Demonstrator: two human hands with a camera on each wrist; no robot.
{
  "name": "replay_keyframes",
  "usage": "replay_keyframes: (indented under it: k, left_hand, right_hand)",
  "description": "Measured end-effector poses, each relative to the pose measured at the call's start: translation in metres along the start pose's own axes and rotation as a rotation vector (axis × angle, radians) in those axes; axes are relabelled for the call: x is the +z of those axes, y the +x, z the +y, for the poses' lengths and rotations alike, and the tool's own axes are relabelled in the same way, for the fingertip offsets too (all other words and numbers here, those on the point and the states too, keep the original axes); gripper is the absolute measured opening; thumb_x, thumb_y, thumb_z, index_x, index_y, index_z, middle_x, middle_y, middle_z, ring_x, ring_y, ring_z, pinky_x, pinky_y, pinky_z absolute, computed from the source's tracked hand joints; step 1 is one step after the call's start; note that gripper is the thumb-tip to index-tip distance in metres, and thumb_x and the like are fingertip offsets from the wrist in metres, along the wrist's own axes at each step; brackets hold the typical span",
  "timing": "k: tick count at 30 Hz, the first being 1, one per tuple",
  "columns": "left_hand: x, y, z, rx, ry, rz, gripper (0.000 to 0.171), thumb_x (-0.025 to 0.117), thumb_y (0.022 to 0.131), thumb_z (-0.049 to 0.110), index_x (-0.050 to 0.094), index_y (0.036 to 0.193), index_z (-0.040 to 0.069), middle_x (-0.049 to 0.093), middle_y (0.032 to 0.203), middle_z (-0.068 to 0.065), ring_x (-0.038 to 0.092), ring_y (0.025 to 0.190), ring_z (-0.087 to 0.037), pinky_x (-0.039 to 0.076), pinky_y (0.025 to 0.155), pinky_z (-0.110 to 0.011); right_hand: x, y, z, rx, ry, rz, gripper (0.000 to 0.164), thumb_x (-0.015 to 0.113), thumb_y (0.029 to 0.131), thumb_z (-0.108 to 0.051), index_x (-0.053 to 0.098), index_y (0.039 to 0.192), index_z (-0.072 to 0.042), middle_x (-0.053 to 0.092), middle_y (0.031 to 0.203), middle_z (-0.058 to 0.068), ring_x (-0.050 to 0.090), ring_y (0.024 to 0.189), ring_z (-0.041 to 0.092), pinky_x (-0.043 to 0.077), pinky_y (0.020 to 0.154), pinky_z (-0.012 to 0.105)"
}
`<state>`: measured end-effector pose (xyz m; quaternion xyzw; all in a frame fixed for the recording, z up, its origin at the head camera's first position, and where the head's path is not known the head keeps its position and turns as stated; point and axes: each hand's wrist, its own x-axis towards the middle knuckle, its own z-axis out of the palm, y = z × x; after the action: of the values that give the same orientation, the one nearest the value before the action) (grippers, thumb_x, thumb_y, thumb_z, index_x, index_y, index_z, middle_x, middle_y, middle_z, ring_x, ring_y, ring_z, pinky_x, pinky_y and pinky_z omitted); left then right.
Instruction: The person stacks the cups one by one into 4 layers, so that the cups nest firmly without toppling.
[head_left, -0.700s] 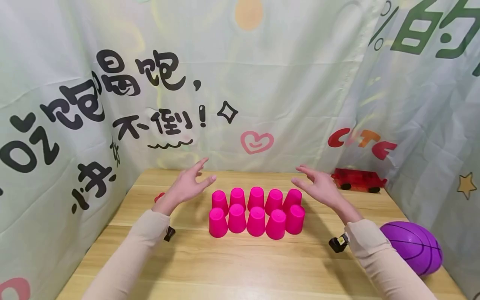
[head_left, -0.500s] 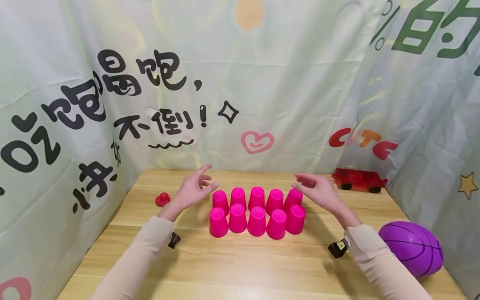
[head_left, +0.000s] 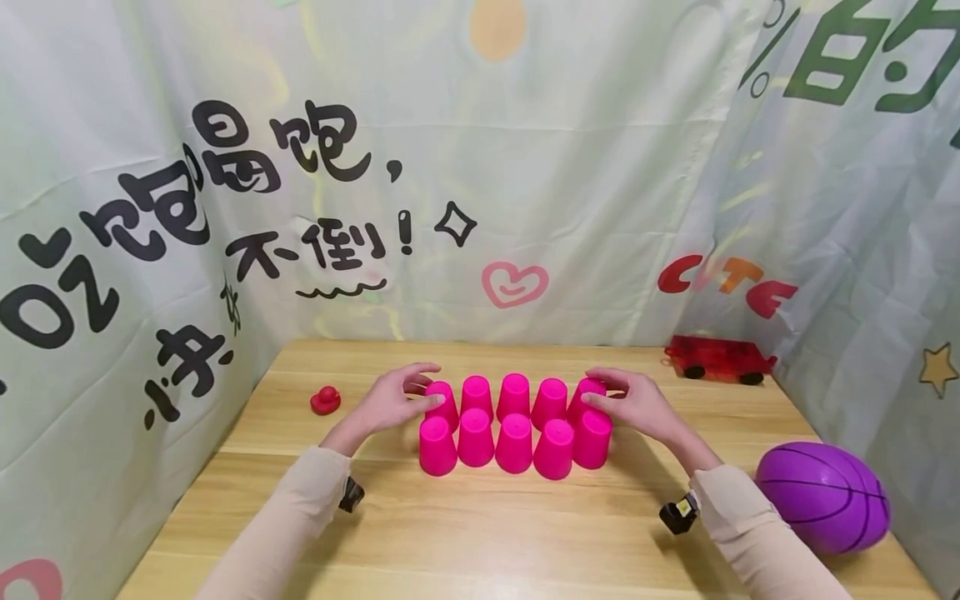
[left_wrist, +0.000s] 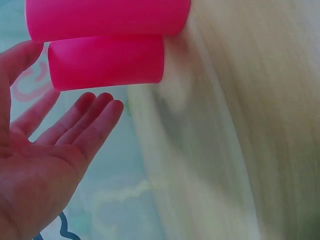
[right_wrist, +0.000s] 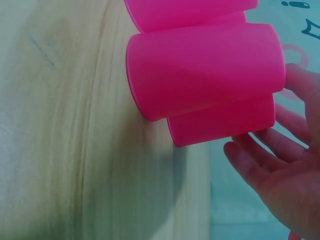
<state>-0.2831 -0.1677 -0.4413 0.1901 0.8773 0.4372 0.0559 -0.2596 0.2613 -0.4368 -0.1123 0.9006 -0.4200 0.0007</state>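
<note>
Several pink cups stand upside down in two rows on the wooden table. My left hand (head_left: 386, 400) is at the left end of the back row, around the end cup (head_left: 447, 412), thumb in front and fingers behind. In the left wrist view its loosely bent fingers (left_wrist: 102, 122) lie beside that cup. My right hand (head_left: 639, 405) is at the opposite end, its fingers behind the back-row end cup (head_left: 579, 410) and its thumb over the top of the front-row end cup (head_left: 592, 446). The right wrist view shows its fingertips (right_wrist: 240, 155) right at the rear cup's side.
A small red rubber duck (head_left: 326, 401) sits on the table (head_left: 480, 533) left of the cups. At the back right is a red toy cart (head_left: 718, 360), and a purple ball (head_left: 825, 498) lies by my right forearm. Printed cloth (head_left: 592, 183) hangs behind the table.
Both hands have come down and closer to the ends of the cup rows, fingers now around the end cups. The duck, earlier partly behind my left wrist, is in full view. The cups have stayed put.
</note>
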Motion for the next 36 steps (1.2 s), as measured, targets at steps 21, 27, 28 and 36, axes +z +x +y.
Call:
replay_keyframes:
  k: [21,27,28,36]
  left_hand:
    - [0.003,0.003,-0.004,-0.028,0.048,0.009,0.045,0.082,0.092,0.028,0.068,0.13,0.008,0.076,0.113,-0.007,0.072,0.104,-0.022,0.062,0.09,-0.038]
    - [-0.003,0.014,-0.002,-0.004,0.069,0.062,0.045,0.081,0.093,0.028,0.068,0.129,0.006,0.077,0.11,-0.01,0.073,0.103,-0.024,0.06,0.091,-0.04]
    - [-0.004,0.017,-0.001,-0.006,0.068,0.072,0.045,0.081,0.093,0.029,0.068,0.129,0.005,0.077,0.11,-0.01,0.073,0.104,-0.024,0.06,0.092,-0.041]
    - [-0.013,0.041,0.014,-0.022,0.103,0.082,0.05,0.079,0.094,0.031,0.065,0.132,0.001,0.075,0.114,-0.017,0.071,0.105,-0.029,0.061,0.095,-0.045]
  right_hand:
    - [0.003,-0.001,0.005,-0.024,-0.007,0.015,0.056,0.075,0.099,-0.028,0.06,0.144,0.001,0.067,0.137,0.025,0.07,0.116,0.041,0.065,0.088,0.041]
    - [0.003,-0.001,0.005,-0.03,-0.021,0.019,0.054,0.075,0.099,-0.027,0.06,0.143,0.002,0.068,0.135,0.024,0.069,0.117,0.042,0.065,0.091,0.045]
    - [0.003,-0.001,0.006,-0.028,-0.022,0.019,0.054,0.075,0.099,-0.027,0.06,0.143,0.002,0.068,0.135,0.024,0.069,0.117,0.042,0.064,0.091,0.045]
    - [0.003,0.001,0.007,-0.027,-0.014,0.014,0.054,0.076,0.098,-0.027,0.061,0.142,0.002,0.069,0.133,0.023,0.07,0.117,0.04,0.064,0.092,0.046]
